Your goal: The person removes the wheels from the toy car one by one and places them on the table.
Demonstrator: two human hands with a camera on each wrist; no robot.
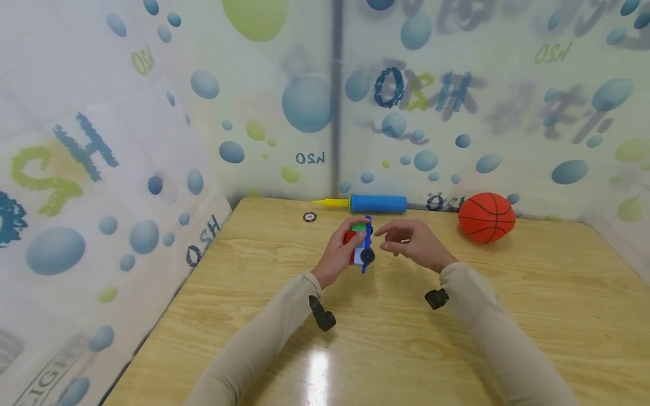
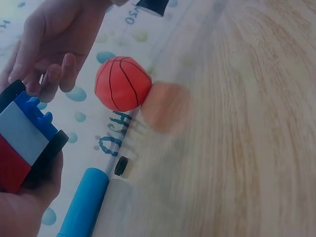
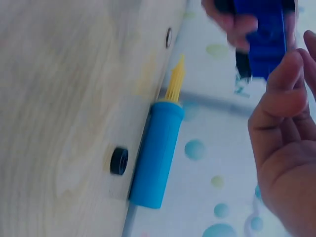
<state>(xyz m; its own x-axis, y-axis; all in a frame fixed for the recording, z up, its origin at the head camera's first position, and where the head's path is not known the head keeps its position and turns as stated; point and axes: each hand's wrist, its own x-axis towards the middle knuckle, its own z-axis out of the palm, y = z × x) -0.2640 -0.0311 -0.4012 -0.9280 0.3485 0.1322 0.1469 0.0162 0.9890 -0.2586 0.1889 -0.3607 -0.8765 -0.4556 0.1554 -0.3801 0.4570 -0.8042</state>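
Above the wooden table (image 1: 254,242), the left hand (image 1: 335,251) holds a toy car (image 1: 359,256).

Starting at the left, a small black-and-white disc (image 1: 310,217) lies on the table; then comes the left hand, with fingers and thumb curled around the toy car, which has a red, green and white body, black wheels and a blue base turned toward the right. Behind it, a blue pump (image 1: 378,203) with yellow nozzle lies along the patterned wall (image 1: 264,180), and just beside this pump the wrist views show a black wheel-like piece (image 2: 121,166). The right hand (image 1: 416,242) is half open and grips nothing, its fingers loosely bent near the car; I cannot tell if they touch it. Farthest right, a red ball (image 1: 486,219) with black lines rests on the table.
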